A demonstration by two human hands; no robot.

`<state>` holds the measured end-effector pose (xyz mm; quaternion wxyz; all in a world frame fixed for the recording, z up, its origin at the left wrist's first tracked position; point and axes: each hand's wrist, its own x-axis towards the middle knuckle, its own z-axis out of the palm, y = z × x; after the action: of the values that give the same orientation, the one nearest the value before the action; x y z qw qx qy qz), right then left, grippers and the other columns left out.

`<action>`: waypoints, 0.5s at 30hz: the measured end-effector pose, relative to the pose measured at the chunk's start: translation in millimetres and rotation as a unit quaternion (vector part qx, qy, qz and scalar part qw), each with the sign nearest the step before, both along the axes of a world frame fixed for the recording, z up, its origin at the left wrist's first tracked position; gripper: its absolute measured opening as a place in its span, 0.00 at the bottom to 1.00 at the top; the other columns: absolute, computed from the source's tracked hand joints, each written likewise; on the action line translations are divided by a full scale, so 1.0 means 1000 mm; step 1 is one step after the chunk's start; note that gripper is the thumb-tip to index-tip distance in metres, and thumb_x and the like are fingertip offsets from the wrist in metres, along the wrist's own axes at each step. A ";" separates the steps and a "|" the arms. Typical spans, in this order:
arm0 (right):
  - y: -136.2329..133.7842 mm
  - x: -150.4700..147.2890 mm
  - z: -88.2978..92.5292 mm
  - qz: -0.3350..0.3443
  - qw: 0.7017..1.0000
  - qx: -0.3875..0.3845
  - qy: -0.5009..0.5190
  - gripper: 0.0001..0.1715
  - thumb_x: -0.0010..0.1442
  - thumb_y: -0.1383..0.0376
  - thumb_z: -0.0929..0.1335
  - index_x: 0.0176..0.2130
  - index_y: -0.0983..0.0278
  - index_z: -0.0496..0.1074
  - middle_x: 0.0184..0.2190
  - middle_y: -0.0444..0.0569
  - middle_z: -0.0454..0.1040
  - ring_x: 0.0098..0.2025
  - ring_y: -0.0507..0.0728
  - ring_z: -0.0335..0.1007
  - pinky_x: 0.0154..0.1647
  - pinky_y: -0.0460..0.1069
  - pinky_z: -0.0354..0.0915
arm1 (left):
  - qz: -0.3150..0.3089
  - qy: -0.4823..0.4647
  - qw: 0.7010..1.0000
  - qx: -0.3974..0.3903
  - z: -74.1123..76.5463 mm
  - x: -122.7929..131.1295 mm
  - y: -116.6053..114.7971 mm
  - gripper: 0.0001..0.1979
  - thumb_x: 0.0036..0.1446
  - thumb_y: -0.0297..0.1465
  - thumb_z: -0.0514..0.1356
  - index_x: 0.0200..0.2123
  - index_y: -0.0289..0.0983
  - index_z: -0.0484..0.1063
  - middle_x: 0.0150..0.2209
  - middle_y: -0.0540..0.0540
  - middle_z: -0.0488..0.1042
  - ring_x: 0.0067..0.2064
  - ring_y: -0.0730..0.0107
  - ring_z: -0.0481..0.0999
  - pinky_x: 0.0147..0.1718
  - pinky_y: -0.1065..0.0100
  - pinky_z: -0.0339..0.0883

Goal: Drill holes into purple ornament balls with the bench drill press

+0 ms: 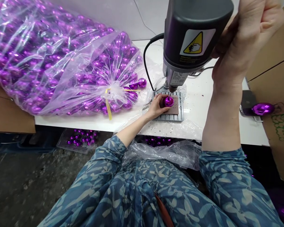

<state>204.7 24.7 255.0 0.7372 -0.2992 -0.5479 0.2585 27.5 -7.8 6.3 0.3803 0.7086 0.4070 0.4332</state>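
My left hand (157, 106) grips a shiny purple ball (169, 101) between thumb and fingers. The ball rests on a brown board (175, 108) on the slotted metal base (180, 117) of a bench drill press (191, 34). Its drill bit (170, 94) comes down to the ball's top; whether it has entered the ball I cannot tell. My right hand (248, 34) is raised beside the drill head, fingers curled closed. The drill head hides part of those fingers, and what they hold does not show.
A large clear bag (68, 63) of purple balls fills the table's left side, tied with yellow ribbon (108, 107). Dark shavings dot the white table (198, 110). Cardboard boxes (269, 75) flank it. A purple ornament (262, 108) lies at right, and a clear tray (78, 138) of balls sits below.
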 end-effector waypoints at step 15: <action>-0.049 -0.020 -0.038 -0.105 0.988 0.087 0.072 0.40 0.66 0.46 0.72 0.25 0.64 0.46 0.15 0.35 0.46 0.16 0.39 0.48 0.21 0.43 0.48 | -0.002 -0.073 0.995 -0.068 -0.003 0.002 -0.004 0.36 0.52 0.44 0.81 0.60 0.41 0.75 0.60 0.36 0.78 0.66 0.43 0.76 0.71 0.40 0.68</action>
<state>185.0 -24.1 217.5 0.8208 -0.2704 -0.4797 0.1516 29.9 -11.8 3.6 0.4569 0.6488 0.4052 0.4540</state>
